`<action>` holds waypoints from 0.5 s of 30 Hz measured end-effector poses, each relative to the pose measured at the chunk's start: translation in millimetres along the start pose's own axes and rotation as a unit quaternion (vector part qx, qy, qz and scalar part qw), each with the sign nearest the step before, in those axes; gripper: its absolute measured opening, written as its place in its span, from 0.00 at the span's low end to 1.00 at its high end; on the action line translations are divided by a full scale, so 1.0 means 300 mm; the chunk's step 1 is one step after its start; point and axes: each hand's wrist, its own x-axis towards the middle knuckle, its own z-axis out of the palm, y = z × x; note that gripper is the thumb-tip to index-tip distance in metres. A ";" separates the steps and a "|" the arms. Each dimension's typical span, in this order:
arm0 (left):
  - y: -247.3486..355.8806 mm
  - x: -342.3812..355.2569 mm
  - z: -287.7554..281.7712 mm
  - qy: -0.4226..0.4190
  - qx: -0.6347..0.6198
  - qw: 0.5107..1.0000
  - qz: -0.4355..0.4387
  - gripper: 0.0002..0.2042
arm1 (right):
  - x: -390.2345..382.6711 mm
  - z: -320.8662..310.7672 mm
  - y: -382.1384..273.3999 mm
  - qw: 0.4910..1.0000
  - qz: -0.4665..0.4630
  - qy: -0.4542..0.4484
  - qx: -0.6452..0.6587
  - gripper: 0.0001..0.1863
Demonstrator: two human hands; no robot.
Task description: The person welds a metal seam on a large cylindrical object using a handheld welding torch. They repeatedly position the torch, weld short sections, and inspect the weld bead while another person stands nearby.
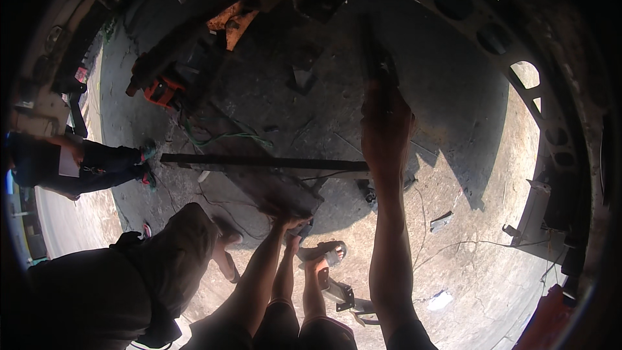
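Observation:
My right hand [387,126] is raised in the middle, its fingers wrapped round a dark, long tool [379,58]. That tool points away from me, and its far end is too dark and blurred to make out. Lower and to the left, my left hand [293,220] is closed on the near end of a dark flat plate [259,185], which slants away to the far left. A long, narrow dark bar [265,161] lies across the plate, its right end passing behind my right forearm. My left fingertips are partly hidden in shadow.
An orange tool [163,93] and green cables [240,134] lie at the far left. One person [61,162] stands left; another [129,279] is close at lower left. A beam with holes [495,39] curves along the right. Near my sandalled feet lies a metal bracket [340,295].

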 end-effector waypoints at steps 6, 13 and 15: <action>0.001 0.006 -0.002 0.000 0.001 1.000 0.004 0.65 | -0.002 0.002 0.000 1.000 0.014 -0.020 -0.019 0.19; 0.004 0.015 -0.002 0.000 0.002 1.000 0.010 0.65 | -0.013 -0.011 0.000 0.997 0.011 -0.062 -0.033 0.19; 0.004 0.015 -0.002 0.001 0.000 1.000 0.010 0.65 | -0.016 -0.012 -0.003 0.999 0.010 -0.042 -0.020 0.20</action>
